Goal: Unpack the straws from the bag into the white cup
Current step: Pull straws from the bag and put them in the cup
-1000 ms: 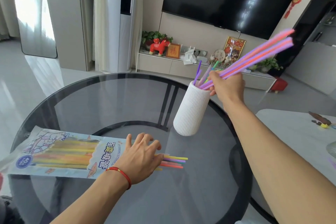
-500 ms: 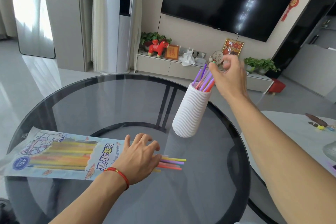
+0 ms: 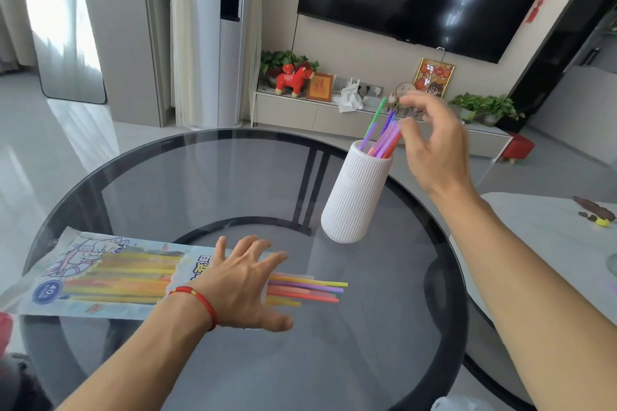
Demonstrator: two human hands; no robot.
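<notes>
purple, red and green plastic straws (image 3: 384, 137) stand bunched in the tall ribbed white cup (image 3: 357, 193), leaning toward its right rim; that share of the job looks done. the cup stands on the round smoked-glass worktop (image 3: 207, 177), toward its far right side.

the person's right hand (image 3: 434, 143) hovers just beside the tops of those straws, its grip loose and spread, fingers gently bent, holding nothing. whether a fingertip brushes the straw tips cannot be told, as the hand is blurred there.

most of the work is left. the long, flat, printed clear plastic bag (image 3: 110, 274) lies across the near left of the worktop, well apart from the cup, and through it many yellow, orange and red straws (image 3: 123, 280) show inside. a few loose ends in yellow, purple and red (image 3: 310, 290) stick out of the bag's open mouth onto the glass.

the left hand (image 3: 243, 284), with a red cord bracelet (image 3: 200, 302) at the wrist, lies flat over the mouth end of the bag, fingers straight and fanned, pressing it down rather than pinching anything.

judged from this, only a small batch has reached the cup. several more batches probably remain to be drawn out by the protruding ends and carried across, and the bag will need holding down each time so that it does not slide on the smooth glass.
</notes>
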